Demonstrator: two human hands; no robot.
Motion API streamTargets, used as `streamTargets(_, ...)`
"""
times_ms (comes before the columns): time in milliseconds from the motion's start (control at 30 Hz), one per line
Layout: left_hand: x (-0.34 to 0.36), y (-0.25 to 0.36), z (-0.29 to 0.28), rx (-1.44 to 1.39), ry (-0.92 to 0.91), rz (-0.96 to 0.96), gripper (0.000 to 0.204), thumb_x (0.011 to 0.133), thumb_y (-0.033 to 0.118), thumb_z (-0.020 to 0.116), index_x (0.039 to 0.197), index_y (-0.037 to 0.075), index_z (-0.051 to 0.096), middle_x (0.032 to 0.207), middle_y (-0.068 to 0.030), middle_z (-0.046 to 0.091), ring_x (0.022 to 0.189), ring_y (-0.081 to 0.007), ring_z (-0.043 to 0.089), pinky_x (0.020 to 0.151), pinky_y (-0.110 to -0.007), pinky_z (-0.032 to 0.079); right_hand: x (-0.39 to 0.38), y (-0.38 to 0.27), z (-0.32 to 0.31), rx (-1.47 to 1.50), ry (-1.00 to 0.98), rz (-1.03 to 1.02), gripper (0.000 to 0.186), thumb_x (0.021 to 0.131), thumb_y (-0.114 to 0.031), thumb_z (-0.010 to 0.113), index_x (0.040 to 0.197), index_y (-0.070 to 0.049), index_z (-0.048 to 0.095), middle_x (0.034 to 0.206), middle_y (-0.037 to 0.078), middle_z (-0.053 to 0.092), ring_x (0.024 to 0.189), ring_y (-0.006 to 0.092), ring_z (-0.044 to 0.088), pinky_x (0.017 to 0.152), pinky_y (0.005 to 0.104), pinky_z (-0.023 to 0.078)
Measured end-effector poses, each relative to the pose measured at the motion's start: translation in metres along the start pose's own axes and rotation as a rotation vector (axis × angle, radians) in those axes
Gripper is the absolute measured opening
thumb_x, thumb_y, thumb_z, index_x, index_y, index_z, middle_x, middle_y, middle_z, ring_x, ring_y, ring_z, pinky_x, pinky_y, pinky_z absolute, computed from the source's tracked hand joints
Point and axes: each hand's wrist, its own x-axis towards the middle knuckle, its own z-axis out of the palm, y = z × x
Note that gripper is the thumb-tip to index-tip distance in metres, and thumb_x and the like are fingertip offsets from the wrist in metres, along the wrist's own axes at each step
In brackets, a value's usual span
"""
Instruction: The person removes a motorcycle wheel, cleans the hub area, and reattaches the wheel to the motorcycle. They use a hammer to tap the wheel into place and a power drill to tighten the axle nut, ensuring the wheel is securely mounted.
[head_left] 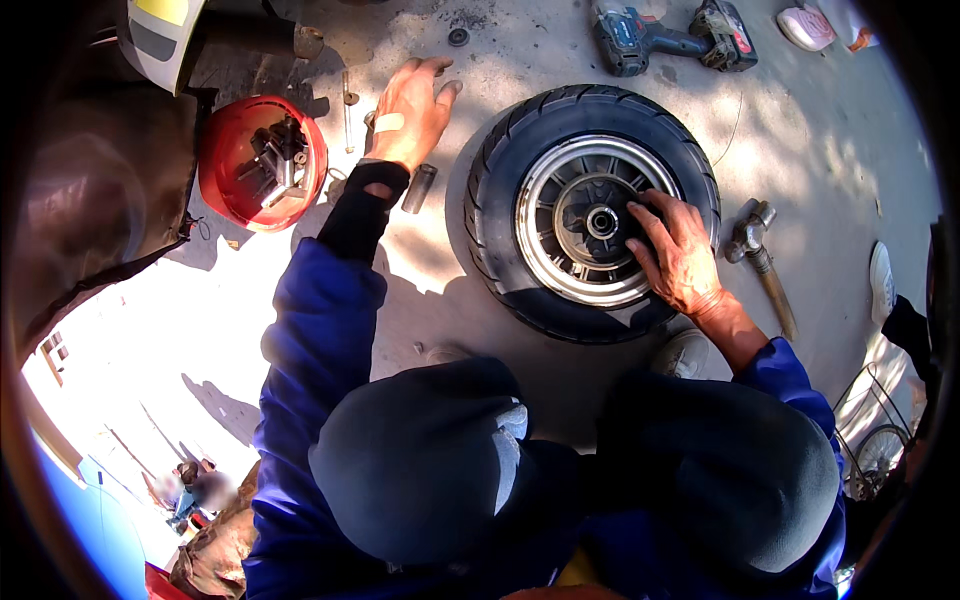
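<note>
My left hand [410, 112], with a tan plaster on its back, reaches over the ground, fingers apart and slightly bent, holding nothing that shows. Beside it lie a long thin bolt [346, 110] and a dark metal sleeve [420, 189]; a small washer [458, 37] is farther forward. A black tyre on a silver spoked rim [533, 222] lies flat in front of me. My right hand [665, 245] rests on that wheel, its loosely spread fingertips touching near the central hub [601, 222]. A hammer [762, 262] lies just right of the tyre.
A red bowl [225, 150] of metal parts stands at left, near a dark cover [110, 210]. A cordless impact wrench [670, 42] lies at the top. Other people's shoes [805, 28] [882, 280] show at the right edge, with a bicycle wheel [880, 450] lower down.
</note>
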Motion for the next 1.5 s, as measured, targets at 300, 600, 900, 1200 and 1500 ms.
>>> streamTargets(300, 0.078, -0.037, 0.052, 0.191, -0.029, 0.008, 0.042, 0.093, 0.023, 0.071, 0.131, 0.007, 0.065, 0.126, -0.0194, 0.064, 0.118, -0.0411, 0.062, 0.1, -0.048, 0.052, 0.0, 0.004, 0.003, 0.118, 0.075, 0.044, 0.045, 0.086, -0.013, 0.077, 0.127, -0.003, 0.062, 0.128, 0.018, 0.061, 0.111, 0.0381, 0.061, 0.096, 0.0458, 0.051)
streamTargets(600, 0.044, -0.002, 0.034, -0.456, -0.017, -0.21, 0.041, 0.09, 0.025, 0.078, 0.12, 0.0, 0.066, 0.097, -0.0083, 0.07, 0.086, -0.0178, 0.067, 0.081, -0.031, 0.055, -0.004, 0.012, 0.005, 0.156, 0.075, 0.026, 0.038, 0.089, -0.012, 0.075, 0.124, -0.003, 0.063, 0.125, 0.018, 0.062, 0.109, 0.0378, 0.062, 0.094, 0.0452, 0.051)
streamTargets(900, -0.094, 0.159, 0.034, -0.357, -0.272, 0.397, 0.04, 0.08, 0.007, 0.08, 0.118, 0.004, 0.066, 0.112, -0.0106, 0.063, 0.101, -0.0319, 0.064, 0.087, -0.04, 0.055, -0.007, 0.014, 0.005, 0.174, 0.106, 0.009, 0.036, 0.088, -0.005, 0.071, 0.123, -0.006, 0.063, 0.123, 0.015, 0.061, 0.108, 0.0368, 0.062, 0.091, 0.0449, 0.052)
streamTargets(1200, -0.112, 0.163, 0.035, -0.217, -0.291, 0.265, 0.037, 0.083, 0.012, 0.079, 0.117, 0.005, 0.067, 0.114, -0.0103, 0.06, 0.109, -0.0324, 0.062, 0.088, -0.042, 0.055, -0.054, 0.04, -0.045, -0.01, 0.375, 0.284, 0.038, 0.092, -0.006, 0.069, 0.129, -0.007, 0.062, 0.127, 0.018, 0.061, 0.115, 0.0386, 0.062, 0.097, 0.0438, 0.052)
streamTargets(1500, -0.107, 0.178, 0.037, -0.242, -0.382, 0.236, 0.036, 0.083, 0.006, 0.076, 0.117, 0.005, 0.066, 0.117, -0.0153, 0.058, 0.112, -0.0365, 0.06, 0.092, -0.046, 0.055, -0.22, 0.127, -0.04, -0.218, 0.147, 0.893, 0.06, 0.096, -0.029, 0.069, 0.145, 0.002, 0.051, 0.141, 0.026, 0.053, 0.126, 0.043, 0.053, 0.11, 0.0488, 0.042)
